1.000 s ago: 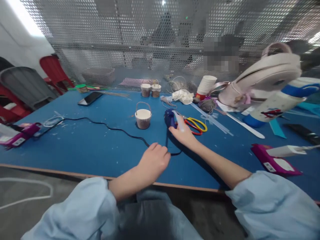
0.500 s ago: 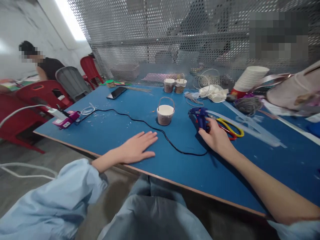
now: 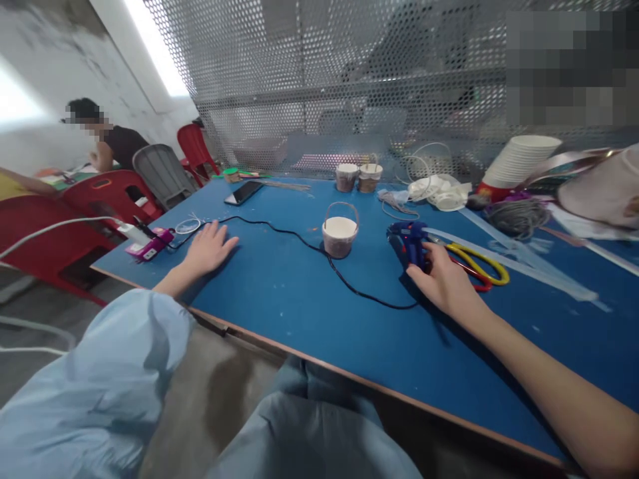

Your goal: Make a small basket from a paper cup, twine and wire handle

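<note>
My right hand (image 3: 446,278) grips the handle of a dark blue glue gun (image 3: 412,241), which points left just above the blue tabletop. Its black cord (image 3: 359,291) crosses the table towards a purple power strip (image 3: 154,245). Flat on the table at the left, with fingers apart, lies my left hand (image 3: 207,247), close to the cord and the strip. Between both hands a small cup basket (image 3: 340,237) with a thin arched handle stands upright, touched by neither. Scissors (image 3: 479,265) with yellow and red handles lie just right of my right hand.
Two similar small cups (image 3: 370,178) stand at the back by a perforated metal screen (image 3: 259,113). A phone (image 3: 244,193) lies at back left. Stacked paper cups (image 3: 522,166), grey yarn (image 3: 515,218) and translucent glue sticks (image 3: 539,273) crowd the right side. A person (image 3: 124,145) sits beyond red chairs.
My left hand has slid left across the table, away from the cup basket towards the power strip. My right hand stays on the glue gun. The view has shifted slightly left.
</note>
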`<state>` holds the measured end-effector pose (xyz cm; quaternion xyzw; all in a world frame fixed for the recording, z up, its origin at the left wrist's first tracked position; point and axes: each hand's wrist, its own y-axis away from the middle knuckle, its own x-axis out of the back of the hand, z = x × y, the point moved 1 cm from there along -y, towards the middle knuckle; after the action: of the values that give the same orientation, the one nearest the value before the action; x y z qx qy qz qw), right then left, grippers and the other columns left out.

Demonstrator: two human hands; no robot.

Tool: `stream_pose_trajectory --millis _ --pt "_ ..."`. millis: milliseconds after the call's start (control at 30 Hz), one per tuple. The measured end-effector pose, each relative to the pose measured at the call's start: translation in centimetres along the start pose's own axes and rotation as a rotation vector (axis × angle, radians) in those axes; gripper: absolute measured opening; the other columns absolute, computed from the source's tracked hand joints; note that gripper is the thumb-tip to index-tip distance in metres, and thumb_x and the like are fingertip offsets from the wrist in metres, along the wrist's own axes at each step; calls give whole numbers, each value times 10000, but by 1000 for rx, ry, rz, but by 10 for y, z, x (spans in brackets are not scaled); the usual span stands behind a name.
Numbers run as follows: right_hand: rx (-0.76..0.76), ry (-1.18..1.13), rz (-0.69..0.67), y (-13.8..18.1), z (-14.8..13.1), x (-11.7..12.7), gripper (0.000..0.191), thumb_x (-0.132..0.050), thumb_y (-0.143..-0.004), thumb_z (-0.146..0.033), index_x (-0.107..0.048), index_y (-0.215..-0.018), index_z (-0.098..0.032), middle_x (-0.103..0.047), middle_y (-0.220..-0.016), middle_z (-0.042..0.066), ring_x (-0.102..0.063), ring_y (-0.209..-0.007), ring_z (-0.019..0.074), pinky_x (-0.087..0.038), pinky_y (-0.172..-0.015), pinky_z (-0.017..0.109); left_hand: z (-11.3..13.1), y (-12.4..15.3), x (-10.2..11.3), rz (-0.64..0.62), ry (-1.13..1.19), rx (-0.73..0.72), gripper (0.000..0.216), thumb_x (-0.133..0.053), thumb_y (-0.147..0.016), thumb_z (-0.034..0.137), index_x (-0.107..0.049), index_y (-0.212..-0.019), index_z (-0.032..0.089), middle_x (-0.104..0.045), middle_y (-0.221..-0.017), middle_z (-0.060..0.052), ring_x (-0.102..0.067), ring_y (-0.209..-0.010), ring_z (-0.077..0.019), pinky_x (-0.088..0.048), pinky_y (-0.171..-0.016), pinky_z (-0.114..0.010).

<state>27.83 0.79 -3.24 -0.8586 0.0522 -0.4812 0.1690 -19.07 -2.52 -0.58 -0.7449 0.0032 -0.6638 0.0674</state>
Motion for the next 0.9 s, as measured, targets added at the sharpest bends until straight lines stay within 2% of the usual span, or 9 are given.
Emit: stream_pose_trajectory --millis 33,133,233,300,433,567,633,733,900 --pt "-5 1 3 -1 1 -1 515 -548 -757 -349 -523 -1224 -133 -665 -756 82 -660 -714 295 -493 -631 360 12 2 -2 -5 12 -40 700 -152 -967 496 -367 -1412 0 -274 -1536 -255 -240 -1435 -366 -227 -1132 -505" --pt "-10 -26 5 -2 4 -4 532 -545 -751 -355 -507 -1241 -148 -666 -778 79 -665 -742 295 -501 -665 371 61 -1 -14 -81 71 -254 643 -238 -942 595 -367 -1453 226 -313 -1565 -36 -266 -1445 -203 -214 -1163 -312" --pt "-26 -65 -14 -1 8 -5 569 -531 -757 -375 -469 -1277 -152 -671 -825 87 -668 -770 295 -504 -697 387 87 -19 -23 -110 110 -328 690 -240 -926 634 -307 -1485 234 -226 -1594 -17 -204 -1466 -176 -151 -1183 -295" --pt "-32 -65 -12 0 9 -5 585 -530 -758 -391 -463 -1287 -152 -670 -827 87 -665 -775 296 -503 -702 391 82 -36 -26 -113 121 -271 695 -185 -945 602 -297 -1489 184 -225 -1592 -61 -201 -1467 -200 -165 -1183 -344" --pt "-35 -68 -20 1 7 -3 597 -512 -760 -402 -469 -1288 -126 -673 -848 105 -665 -796 305 -504 -708 395 42 -62 -28 -116 122 -74 733 -182 -945 590 -292 -1483 106 -221 -1584 -138 -200 -1466 -261 -187 -1176 -416" --pt "-28 -51 -42 1 1 1 586 -496 -766 -397 -472 -1281 -117 -680 -865 116 -664 -786 307 -506 -697 395 3 -60 -27 -118 98 123 750 -194 -936 596 -321 -1463 77 -239 -1569 -187 -229 -1453 -299 -225 -1155 -463" --pt "-25 -30 -47 1 -1 2 573 -491 -769 -397 -482 -1270 -120 -681 -858 119 -662 -778 312 -503 -683 393 -7 -57 -23 -107 75 212 773 -199 -929 606 -408 -1402 31 -335 -1510 -254 -318 -1405 -364 -282 -1111 -514" --pt "-46 5 -51 0 -2 2 588 -486 -761 -404 -485 -1267 -103 -677 -838 127 -660 -766 325 -497 -666 395 -1 -62 -13 -55 46 249 762 -188 -931 603 -490 -1328 27 -438 -1430 -275 -369 -1361 -401 -312 -1074 -537" --pt "-38 -7 -54 -2 4 -2 603 -471 -780 -430 -466 -1287 -104 -678 -828 126 -662 -740 318 -497 -647 385 56 -104 -15 -8 76 49 637 -225 -944 584 -446 -1386 182 -302 -1564 -93 -244 -1444 -274 -223 -1152 -408"
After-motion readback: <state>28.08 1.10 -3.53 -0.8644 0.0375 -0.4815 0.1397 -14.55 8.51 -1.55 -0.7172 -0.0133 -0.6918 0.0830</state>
